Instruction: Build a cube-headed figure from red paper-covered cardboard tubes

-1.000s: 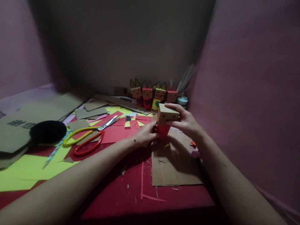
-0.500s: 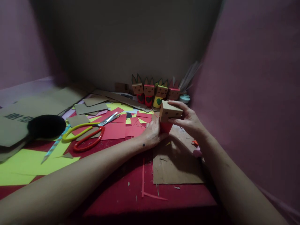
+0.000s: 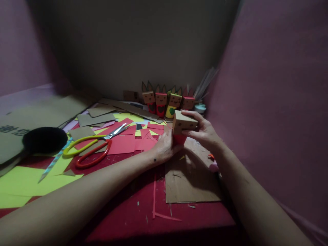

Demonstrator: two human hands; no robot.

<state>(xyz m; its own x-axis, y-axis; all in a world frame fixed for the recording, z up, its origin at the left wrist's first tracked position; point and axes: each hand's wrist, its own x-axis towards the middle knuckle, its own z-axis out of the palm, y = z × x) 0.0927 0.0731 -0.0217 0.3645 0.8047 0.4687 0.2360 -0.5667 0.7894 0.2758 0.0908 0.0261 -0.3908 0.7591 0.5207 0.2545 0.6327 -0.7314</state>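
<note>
Between my two hands is a small cardboard figure, made of a box head (image 3: 183, 122) with dark dots for eyes and a red body (image 3: 178, 139). My left hand (image 3: 166, 145) is closed around the red body from the left. From the right, my right hand (image 3: 205, 131) grips the box head, thumb on its front and fingers over the top. The figure is upright above a cardboard sheet (image 3: 193, 186); its base is mostly hidden by my left hand.
Several finished-looking figures with pointed ears (image 3: 161, 99) stand at the back wall. Scissors (image 3: 102, 145), a striped pencil (image 3: 55, 160), a black round paddle-shaped thing (image 3: 45, 140), and red paper pieces (image 3: 121, 144) lie left. A pale blue-lidded jar (image 3: 200, 108) stands back right.
The view has shifted slightly, so the table things sit a little further left. Both hands keep the same hold on the figure.
</note>
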